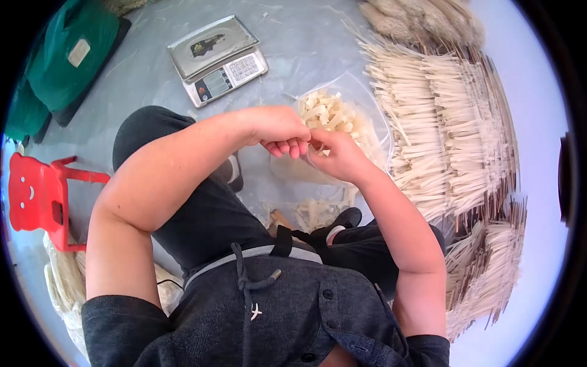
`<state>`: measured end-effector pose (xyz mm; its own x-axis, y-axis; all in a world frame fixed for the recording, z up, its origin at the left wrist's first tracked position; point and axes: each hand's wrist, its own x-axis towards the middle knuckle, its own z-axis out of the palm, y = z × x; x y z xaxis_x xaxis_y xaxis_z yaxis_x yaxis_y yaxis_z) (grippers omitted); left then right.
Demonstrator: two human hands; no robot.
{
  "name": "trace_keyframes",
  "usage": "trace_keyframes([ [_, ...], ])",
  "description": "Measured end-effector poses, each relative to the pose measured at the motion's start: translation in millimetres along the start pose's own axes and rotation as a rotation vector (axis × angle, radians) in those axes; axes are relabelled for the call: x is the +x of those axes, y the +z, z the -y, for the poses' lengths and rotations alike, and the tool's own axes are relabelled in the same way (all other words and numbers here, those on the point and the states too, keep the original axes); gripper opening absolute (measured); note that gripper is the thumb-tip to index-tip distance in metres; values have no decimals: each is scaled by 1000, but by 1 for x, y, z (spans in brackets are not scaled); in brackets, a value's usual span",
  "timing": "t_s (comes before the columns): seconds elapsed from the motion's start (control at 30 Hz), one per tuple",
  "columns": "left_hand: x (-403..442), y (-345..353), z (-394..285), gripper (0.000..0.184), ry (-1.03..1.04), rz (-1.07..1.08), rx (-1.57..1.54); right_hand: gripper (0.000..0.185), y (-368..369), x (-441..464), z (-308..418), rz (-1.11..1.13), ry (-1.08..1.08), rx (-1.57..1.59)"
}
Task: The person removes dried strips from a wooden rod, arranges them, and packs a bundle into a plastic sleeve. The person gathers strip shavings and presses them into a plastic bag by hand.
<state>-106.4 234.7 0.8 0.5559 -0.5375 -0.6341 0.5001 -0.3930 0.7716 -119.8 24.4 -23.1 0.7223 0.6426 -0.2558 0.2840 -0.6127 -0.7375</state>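
Note:
A clear plastic bag [384,116] stands on the floor between my legs, its top gaping. Short pale strips [333,113], maybe wood or plant stalk, fill it. My left hand [280,131] is closed at the bag's left edge, fingers curled under, knuckles up. Touching it, my right hand [337,155] pinches thumb against fingers on what looks like the bag's thin rim. The fingers partly hide what lies between the two hands. More pale scraps [315,211] lie on the floor below the bag.
A digital scale [215,58] sits on the grey floor ahead. Long bundles of pale stalks [449,134] are stacked along the right wall. At left are a red chair [38,192], green sacks [73,55] and a pale plastic-wrapped heap [64,278].

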Motion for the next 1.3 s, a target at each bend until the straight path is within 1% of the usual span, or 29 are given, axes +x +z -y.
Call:
trace_keyframes([
  [0.07, -1, -1, 2, 23, 4, 6, -14, 30, 7, -10, 0, -129, -109, 87],
  [0.1, -2, -1, 3, 23, 9, 6, -18, 30, 12, -13, -2, -120, -110, 83],
  [0.17, -3, -1, 1, 23, 19, 11, -23, 31, 20, -16, -9, -139, 35, 211],
  [0.2, -4, -1, 0, 23, 8, 10, 15, 31, 19, -16, -7, -137, 36, 208],
  [0.23, -5, -1, -2, 23, -4, 9, 54, 29, 17, -16, -1, -253, 18, 220],
  [0.3, -8, -2, -2, 23, -3, 5, 83, 26, 10, -16, 9, -357, 2, 234],
  [0.37, -10, -2, -2, 23, -2, 3, 114, 18, -7, -19, 13, -233, 269, -19],
  [0.43, -10, 0, -4, 24, -16, 39, 222, 16, 0, -18, 3, -220, 255, 31],
  [0.47, -8, 1, -4, 24, -15, 43, 225, 15, 4, -18, -2, -206, 239, 83],
  [0.5, -4, 1, -2, 24, 0, 23, 163, 15, 9, -17, -5, -208, 241, 84],
  [0.53, -1, 1, -1, 25, 16, 2, 100, 14, 13, -14, -8, -216, 184, 0],
  [0.57, 2, 1, 1, 25, 15, 3, 100, 13, 16, -13, -12, -224, 127, -82],
  [0.6, 3, 2, 1, 25, 13, 18, 70, 13, 20, -14, -17, -225, 131, -77],
  [0.67, 3, 0, -3, 25, 19, 23, 47, 12, 19, -11, -25, -217, 67, -180],
  [0.7, 2, -2, -3, 25, 15, 33, 51, 12, 12, -12, -14, -215, 62, -180],
  [0.77, 0, -1, -1, 24, 3, 49, 45, 11, -3, -21, 17, -111, 358, 128],
  [0.8, 0, 0, -2, 23, 2, 49, 32, 11, -5, -23, 14, -108, 361, 127],
  [0.87, 2, 1, -4, 23, 5, 52, 24, 13, -14, -27, 9, 29, 278, -41],
  [0.9, 3, 3, -4, 23, 13, 37, -5, 13, -12, -26, 6, 27, 281, -40],
  [0.97, 4, 6, -3, 22, 17, 23, -31, 16, -3, -24, -4, 30, 185, -169],
  [1.0, 5, 6, -3, 23, 4, 26, -48, 16, 0, -23, -9, 27, 185, -168],
  [1.07, 6, 7, -4, 23, -10, 32, -61, 16, 5, -19, -17, 3, 103, -235],
  [1.1, 6, 7, -5, 23, -12, 38, -81, 16, 4, -15, -18, 1, 104, -235],
  [1.17, 7, 9, -4, 23, -18, 53, -95, 14, 4, -11, -19, 107, 184, -328],
  [1.2, 8, 9, -5, 23, -18, 43, -88, 14, 5, -13, -17, 101, 185, -329],
  [1.27, 7, 6, -7, 24, -16, 22, -86, 18, 5, -15, -10, 195, 164, -219],
  [1.3, 7, 6, -6, 25, 2, 19, -79, 18, 0, -16, -6, 197, 161, -218],
])
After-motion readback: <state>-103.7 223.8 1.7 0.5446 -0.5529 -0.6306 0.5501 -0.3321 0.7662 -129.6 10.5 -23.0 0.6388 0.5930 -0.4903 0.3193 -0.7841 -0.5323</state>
